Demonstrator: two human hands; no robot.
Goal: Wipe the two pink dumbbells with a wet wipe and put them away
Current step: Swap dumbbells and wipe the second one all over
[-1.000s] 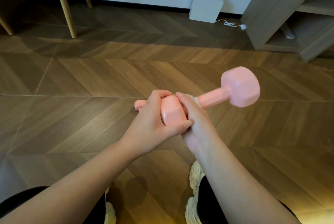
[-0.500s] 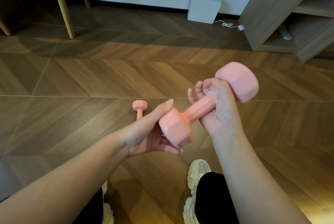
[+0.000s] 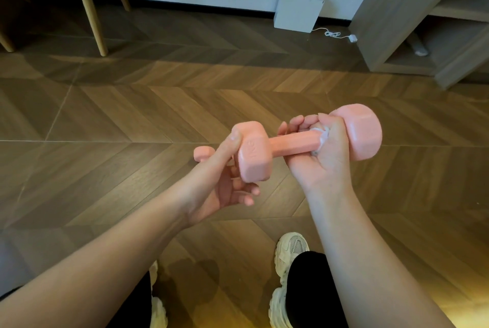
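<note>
Pink dumbbell (image 3: 291, 144) held level at mid-frame, both hands on it.

Right hand (image 3: 328, 161) grips the handle close to the right-hand head, fingers curled round, with a white wet wipe (image 3: 322, 137) bunched between palm and handle. Left hand (image 3: 219, 185) cradles the left-hand head, thumb laid up its side, fingers curled beneath. Second dumbbell (image 3: 201, 152) lies on the wooden floor (image 3: 127, 116), mostly hidden behind the left hand. White box (image 3: 297, 10) against the wall at upper centre, white cable (image 3: 334, 34) just beside it. Shelf unit (image 3: 391, 23) upper right. Wooden legs (image 3: 90, 10) upper left. Pale shoe (image 3: 289, 251) at lower centre.
</note>
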